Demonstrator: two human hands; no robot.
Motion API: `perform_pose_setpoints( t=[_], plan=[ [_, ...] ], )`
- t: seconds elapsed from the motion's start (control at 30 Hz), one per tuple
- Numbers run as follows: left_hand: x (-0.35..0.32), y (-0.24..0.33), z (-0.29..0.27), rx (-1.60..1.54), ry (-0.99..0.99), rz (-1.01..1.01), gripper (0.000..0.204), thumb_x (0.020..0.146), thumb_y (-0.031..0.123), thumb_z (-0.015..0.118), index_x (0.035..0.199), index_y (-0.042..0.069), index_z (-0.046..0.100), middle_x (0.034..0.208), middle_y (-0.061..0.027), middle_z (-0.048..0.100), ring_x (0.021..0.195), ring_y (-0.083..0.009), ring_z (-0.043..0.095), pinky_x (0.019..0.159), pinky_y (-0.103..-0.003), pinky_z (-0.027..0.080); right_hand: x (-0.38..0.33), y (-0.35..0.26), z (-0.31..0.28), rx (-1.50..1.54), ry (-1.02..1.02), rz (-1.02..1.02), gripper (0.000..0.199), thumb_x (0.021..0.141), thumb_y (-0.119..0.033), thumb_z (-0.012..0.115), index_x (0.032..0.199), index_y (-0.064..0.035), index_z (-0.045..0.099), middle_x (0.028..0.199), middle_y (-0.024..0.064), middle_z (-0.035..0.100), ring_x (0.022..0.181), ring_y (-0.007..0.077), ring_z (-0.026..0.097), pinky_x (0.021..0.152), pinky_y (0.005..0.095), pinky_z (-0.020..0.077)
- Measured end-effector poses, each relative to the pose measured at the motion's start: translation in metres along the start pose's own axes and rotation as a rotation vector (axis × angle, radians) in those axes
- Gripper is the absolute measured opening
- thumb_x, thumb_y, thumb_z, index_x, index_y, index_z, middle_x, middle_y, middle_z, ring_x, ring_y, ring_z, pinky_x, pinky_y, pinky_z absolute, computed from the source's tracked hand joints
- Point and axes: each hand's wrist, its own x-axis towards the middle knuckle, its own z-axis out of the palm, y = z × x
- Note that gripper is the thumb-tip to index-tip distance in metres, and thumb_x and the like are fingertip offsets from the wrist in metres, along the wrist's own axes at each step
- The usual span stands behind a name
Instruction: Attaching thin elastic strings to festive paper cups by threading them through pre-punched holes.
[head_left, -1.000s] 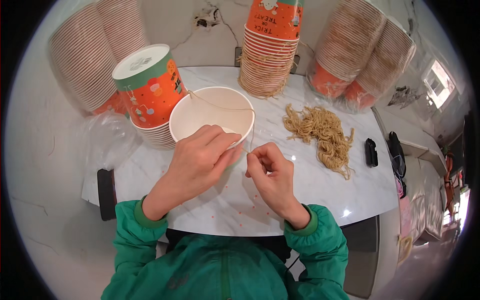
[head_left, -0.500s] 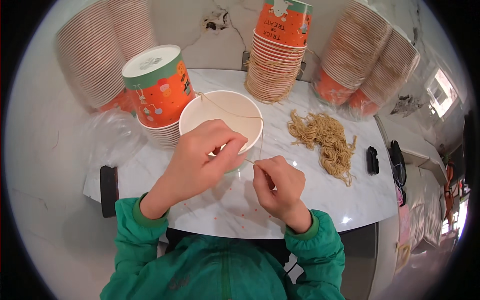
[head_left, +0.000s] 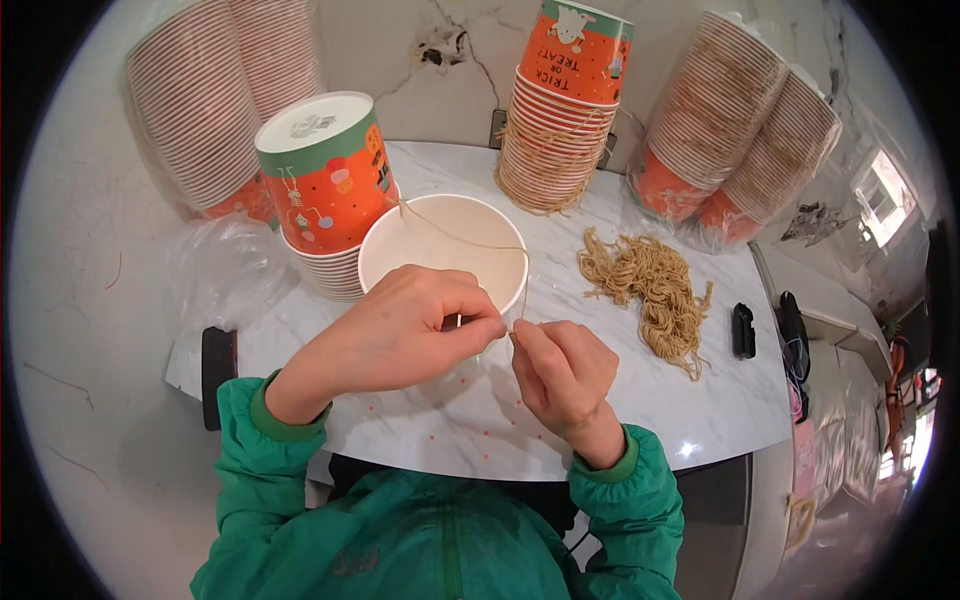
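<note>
An open white paper bucket [head_left: 415, 245] stands upright in front of me. A thin tan cord [head_left: 470, 243] runs from its left rim across the mouth, over the right rim and down to my fingers. My left hand [head_left: 405, 325] is closed in a pinch at the cord's lower end, in front of the bucket. Close beside it, my right hand [head_left: 567, 380] pinches the cord too, thumb and forefinger together. The fingertips nearly meet, and they hide the exact spot where the cord is held. Part of the bucket's front lies behind my left hand.
Inverted orange-and-green paper buckets [head_left: 325, 195] are stacked at left; another stack [head_left: 565, 130], with cords, stands behind. Plastic-wrapped stacks [head_left: 715, 130] flank the back. A tan cord pile [head_left: 655, 295] lies right, near a small black object [head_left: 743, 331]. Red specks dot the marble table [head_left: 480, 440].
My left hand has lowered and moved right, bringing its fingertips down to those of my right hand. The view has shifted slightly.
</note>
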Motion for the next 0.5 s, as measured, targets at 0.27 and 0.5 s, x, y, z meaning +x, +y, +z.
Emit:
perform_pose_setpoints(
  t=[0.27, 0.5],
  plan=[
    [-0.002, -0.009, 0.008, 0.009, 0.059, 0.080, 0.006, 0.093, 0.005, 0.071, 0.091, -0.001, 0.071, 0.080, -0.0034, 0.063, 0.067, -0.0109, 0.054, 0.058, -0.027, 0.040, -0.002, -0.007, -0.001, 0.156, -0.074, 0.144, 0.029, 0.083, 0.007, 0.078, 0.109, -0.0019, 0.069, 0.070, 0.0069, 0.062, 0.054, 0.0183, 0.058, 0.050, 0.0288, 0.0440],
    [-0.005, -0.012, 0.016, 0.174, 0.168, 0.253, 0.006, 0.089, 0.001, 0.073, 0.092, 0.001, 0.068, 0.084, -0.0058, 0.062, 0.067, -0.0168, 0.057, 0.058, -0.032, 0.044, 0.000, -0.018, -0.005, 0.339, -0.125, 0.455, 0.021, 0.089, -0.004, 0.080, 0.109, -0.0066, 0.073, 0.074, 0.0070, 0.068, 0.054, 0.0187, 0.060, 0.050, 0.0302, 0.0446]
  ],
)
